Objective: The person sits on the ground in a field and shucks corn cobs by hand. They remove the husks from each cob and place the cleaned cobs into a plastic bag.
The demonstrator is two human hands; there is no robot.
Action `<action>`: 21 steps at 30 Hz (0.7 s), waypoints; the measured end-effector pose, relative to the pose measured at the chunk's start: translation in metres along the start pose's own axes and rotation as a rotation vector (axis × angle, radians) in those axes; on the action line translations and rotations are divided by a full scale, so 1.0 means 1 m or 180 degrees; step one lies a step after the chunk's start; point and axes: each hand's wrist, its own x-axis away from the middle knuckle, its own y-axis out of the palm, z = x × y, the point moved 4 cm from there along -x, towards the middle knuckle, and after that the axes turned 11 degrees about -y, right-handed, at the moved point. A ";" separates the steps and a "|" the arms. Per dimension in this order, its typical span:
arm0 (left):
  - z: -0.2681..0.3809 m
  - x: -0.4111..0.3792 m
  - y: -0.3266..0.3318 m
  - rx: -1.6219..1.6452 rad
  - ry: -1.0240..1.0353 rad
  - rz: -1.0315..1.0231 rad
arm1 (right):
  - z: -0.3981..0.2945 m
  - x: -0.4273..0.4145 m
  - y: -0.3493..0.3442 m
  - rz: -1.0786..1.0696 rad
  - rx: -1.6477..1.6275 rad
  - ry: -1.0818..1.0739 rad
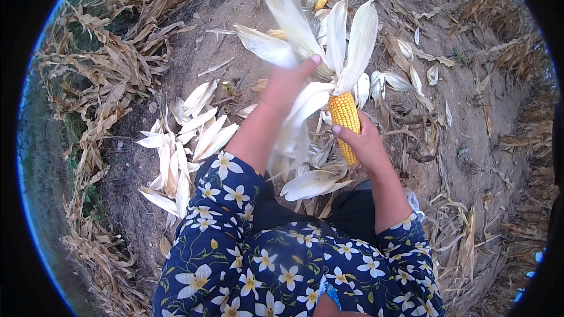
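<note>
My right hand (360, 137) grips a yellow ear of corn (344, 116), thumb across its bare kernels. Pale husk leaves (355, 50) are peeled back from the ear's upper end and fan outward. My left hand (291, 78) is closed around the husk at the base of the ear, thumb up; its fingers are hidden behind the leaves. Other husk leaves (304, 112) hang down between my two forearms, blurred. Part of another yellow ear (277, 34) shows behind the leaves above my left hand.
A heap of pale husks (176, 158) lies on the soil to my left. Loose husks (315, 182) lie just before my knees. Farther ahead are several husked ears (320, 1). Dry corn stalks (119, 66) line the left side, with more dry stalks (493, 4) at the right.
</note>
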 end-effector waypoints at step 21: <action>0.010 -0.001 -0.007 -0.0637 -0.1242 -0.0116 | -0.021 0.017 0.032 -0.1271 -0.0574 0.0582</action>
